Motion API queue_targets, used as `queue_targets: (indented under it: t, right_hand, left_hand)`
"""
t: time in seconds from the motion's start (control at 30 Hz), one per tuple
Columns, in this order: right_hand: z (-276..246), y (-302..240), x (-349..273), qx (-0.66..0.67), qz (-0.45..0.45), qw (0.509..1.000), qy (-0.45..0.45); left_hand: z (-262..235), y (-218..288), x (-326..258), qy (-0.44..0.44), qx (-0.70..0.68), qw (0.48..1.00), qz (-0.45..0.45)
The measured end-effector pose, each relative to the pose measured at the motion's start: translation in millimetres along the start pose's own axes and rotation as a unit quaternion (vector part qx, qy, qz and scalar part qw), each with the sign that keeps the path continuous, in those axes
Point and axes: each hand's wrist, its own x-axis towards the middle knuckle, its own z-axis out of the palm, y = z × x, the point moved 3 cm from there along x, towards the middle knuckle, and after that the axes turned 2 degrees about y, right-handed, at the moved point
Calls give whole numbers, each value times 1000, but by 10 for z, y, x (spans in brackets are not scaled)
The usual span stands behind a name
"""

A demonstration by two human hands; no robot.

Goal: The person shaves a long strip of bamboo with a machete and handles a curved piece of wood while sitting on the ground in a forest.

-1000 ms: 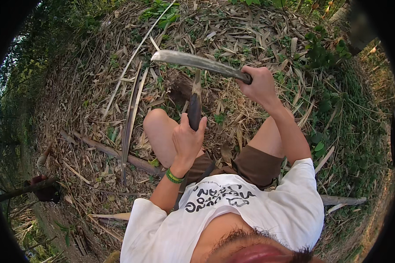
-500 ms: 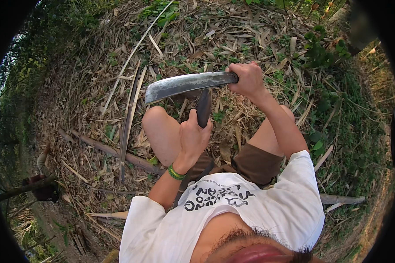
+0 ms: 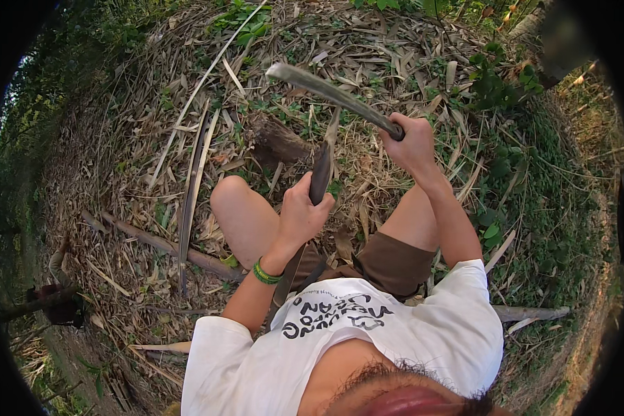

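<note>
In my right hand (image 3: 410, 144) is the handle of a machete (image 3: 333, 95). Its long, slightly curved blade points up and to the left, turned nearly edge-on. My left hand (image 3: 303, 213) is closed around a dark bamboo strip (image 3: 320, 173). The strip's upper end is pale and tapered, and a lower length of it runs down past my left wrist to my lap. A gap shows between blade and strip. Just left of the strip's upper part lies a short brown wood block (image 3: 279, 143).
Long split strips (image 3: 193, 197) lie on the ground left of my left knee, with a thin pale strip (image 3: 204, 87) beyond. A brown pole (image 3: 159, 243) lies at the left. Dry leaves cover the ground, and leafy plants (image 3: 496, 80) grow at the right.
The machete has swung up and away from the strip, its blade turning from broadside to edge-on. My right hand has shifted right and slightly nearer. The wood block now shows fully.
</note>
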Motion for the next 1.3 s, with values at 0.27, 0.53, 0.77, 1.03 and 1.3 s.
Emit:
queue_targets:
  t: [0.27,0.53,0.77,1.03,1.3]
  right_hand:
    - [147,-258,-205,-47,-169,984,16]
    - [-246,1330,633,-195,191,962,29]
    - [16,29,-67,-63,-40,997,-4]
    - [335,-158,-251,-63,-128,990,-16]
    - [448,444,210,-175,-24,984,-2]
  left_hand:
    - [246,94,86,0,76,996,36]
    - [399,207,-371,-75,11,996,47]
    - [234,-218,200,-121,-128,983,-43]
    - [297,-135,262,-161,-176,968,-76]
    - [288,-142,215,-171,-228,946,-152]
